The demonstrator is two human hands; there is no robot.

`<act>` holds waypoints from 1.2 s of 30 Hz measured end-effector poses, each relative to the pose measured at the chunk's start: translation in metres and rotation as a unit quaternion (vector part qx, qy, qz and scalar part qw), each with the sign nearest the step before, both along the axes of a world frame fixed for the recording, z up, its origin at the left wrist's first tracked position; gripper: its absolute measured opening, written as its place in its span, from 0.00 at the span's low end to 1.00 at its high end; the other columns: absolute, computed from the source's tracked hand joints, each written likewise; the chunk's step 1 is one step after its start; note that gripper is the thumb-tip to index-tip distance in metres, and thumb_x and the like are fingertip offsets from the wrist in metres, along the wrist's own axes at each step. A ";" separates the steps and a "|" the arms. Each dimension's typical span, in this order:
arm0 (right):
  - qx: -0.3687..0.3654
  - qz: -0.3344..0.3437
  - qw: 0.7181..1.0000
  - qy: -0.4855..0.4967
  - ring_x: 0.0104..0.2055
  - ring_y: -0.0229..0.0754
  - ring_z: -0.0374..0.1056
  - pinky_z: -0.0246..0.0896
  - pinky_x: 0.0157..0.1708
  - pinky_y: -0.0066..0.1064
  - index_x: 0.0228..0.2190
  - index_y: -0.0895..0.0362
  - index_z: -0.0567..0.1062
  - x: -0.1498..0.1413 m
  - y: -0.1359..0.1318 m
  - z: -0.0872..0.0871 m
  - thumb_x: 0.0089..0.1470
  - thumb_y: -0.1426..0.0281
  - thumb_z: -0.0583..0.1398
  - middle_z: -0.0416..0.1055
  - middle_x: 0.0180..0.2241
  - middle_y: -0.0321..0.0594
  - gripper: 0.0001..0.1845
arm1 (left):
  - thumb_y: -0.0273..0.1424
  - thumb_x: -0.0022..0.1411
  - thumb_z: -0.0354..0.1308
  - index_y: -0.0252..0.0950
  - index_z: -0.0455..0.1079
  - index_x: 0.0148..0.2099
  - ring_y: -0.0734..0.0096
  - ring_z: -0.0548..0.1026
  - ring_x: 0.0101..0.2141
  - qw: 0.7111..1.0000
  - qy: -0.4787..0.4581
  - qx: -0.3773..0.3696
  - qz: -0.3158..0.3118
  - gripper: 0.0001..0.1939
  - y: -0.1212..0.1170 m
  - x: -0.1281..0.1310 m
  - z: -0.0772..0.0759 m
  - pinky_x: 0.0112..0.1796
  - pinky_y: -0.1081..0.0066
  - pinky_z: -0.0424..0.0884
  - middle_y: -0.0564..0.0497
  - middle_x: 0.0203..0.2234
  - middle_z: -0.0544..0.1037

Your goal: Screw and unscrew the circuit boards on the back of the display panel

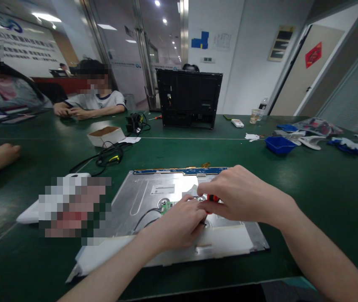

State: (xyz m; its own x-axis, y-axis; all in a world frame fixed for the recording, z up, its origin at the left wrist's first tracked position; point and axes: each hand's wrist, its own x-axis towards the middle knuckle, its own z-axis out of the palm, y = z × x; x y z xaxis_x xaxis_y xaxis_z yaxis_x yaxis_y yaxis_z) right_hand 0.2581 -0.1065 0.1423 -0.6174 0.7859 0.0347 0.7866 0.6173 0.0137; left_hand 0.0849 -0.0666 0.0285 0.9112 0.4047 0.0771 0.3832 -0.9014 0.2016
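Note:
A silver flat display panel (125,197) lies on the table in front of me, a blue circuit strip (166,171) along its far edge. On its middle sits a small green circuit board (166,207) with black wires. My right hand (244,193) is closed around a red and black screwdriver handle (212,197), just above the panel. Directly left of it, my left hand (179,224) rests low over the panel with fingers curled together by the lower part of the tool. What those fingers pinch is hidden, and so is the screwdriver's tip.
Beyond the panel stands a black monitor housing (189,98). Cables (109,156) and an open cardboard box (105,136) lie at left, a blue tray (279,144) and gloves (348,147) at right. A person (93,98) sits across; another person's hand (2,157) rests at far left.

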 end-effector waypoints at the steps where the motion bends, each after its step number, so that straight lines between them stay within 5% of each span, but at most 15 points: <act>1: -0.001 0.006 1.000 0.006 0.27 0.39 0.68 0.41 0.23 0.30 0.33 0.53 0.73 0.000 0.000 0.000 0.57 0.67 0.57 0.74 0.26 0.36 0.05 | 0.24 0.57 0.57 0.35 0.71 0.36 0.56 0.72 0.42 1.000 0.002 -0.005 -0.003 0.04 0.000 0.000 0.000 0.49 0.57 0.64 0.46 0.39 0.77; 4: -0.005 0.023 0.999 0.026 0.29 0.39 0.69 0.43 0.24 0.29 0.38 0.55 0.70 0.001 0.000 0.000 0.53 0.70 0.59 0.76 0.32 0.37 0.08 | 0.25 0.59 0.56 0.36 0.71 0.39 0.56 0.72 0.44 1.000 -0.002 -0.009 -0.008 0.05 0.001 0.000 -0.002 0.51 0.55 0.63 0.46 0.41 0.77; 10: -0.003 0.005 1.000 0.001 0.29 0.41 0.70 0.42 0.24 0.30 0.34 0.54 0.74 0.000 0.001 -0.001 0.61 0.60 0.55 0.76 0.28 0.38 0.12 | 0.24 0.60 0.55 0.36 0.72 0.38 0.57 0.73 0.43 1.000 -0.007 0.002 -0.003 0.05 0.001 0.000 -0.003 0.50 0.56 0.64 0.46 0.40 0.78; 16: -0.009 0.022 1.000 0.014 0.30 0.39 0.69 0.42 0.24 0.30 0.38 0.55 0.70 0.000 -0.001 0.001 0.55 0.70 0.58 0.76 0.33 0.38 0.06 | 0.25 0.61 0.55 0.36 0.72 0.41 0.57 0.72 0.44 1.000 -0.021 0.006 -0.018 0.06 0.002 0.001 -0.007 0.52 0.56 0.62 0.47 0.40 0.78; 22: -0.011 0.007 1.000 -0.002 0.30 0.42 0.70 0.42 0.24 0.30 0.39 0.53 0.71 0.001 -0.001 0.000 0.60 0.63 0.56 0.76 0.31 0.37 0.08 | 0.24 0.60 0.55 0.35 0.71 0.39 0.56 0.72 0.43 1.000 -0.009 0.003 0.003 0.05 0.000 0.000 -0.004 0.50 0.56 0.63 0.46 0.39 0.77; 29: -0.016 0.030 0.999 0.010 0.32 0.41 0.70 0.44 0.24 0.30 0.39 0.54 0.68 0.001 -0.002 0.001 0.53 0.71 0.58 0.76 0.34 0.38 0.09 | 0.24 0.58 0.56 0.36 0.70 0.39 0.57 0.72 0.43 1.000 -0.004 -0.012 -0.013 0.07 0.002 -0.001 -0.003 0.51 0.56 0.62 0.47 0.40 0.76; 36: -0.002 -0.011 1.000 0.000 0.28 0.41 0.69 0.42 0.23 0.29 0.37 0.53 0.69 0.004 0.000 -0.002 0.57 0.62 0.58 0.75 0.28 0.35 0.08 | 0.23 0.56 0.56 0.36 0.70 0.37 0.58 0.72 0.42 1.000 -0.006 -0.016 -0.008 0.06 0.000 -0.002 0.000 0.49 0.58 0.63 0.47 0.39 0.76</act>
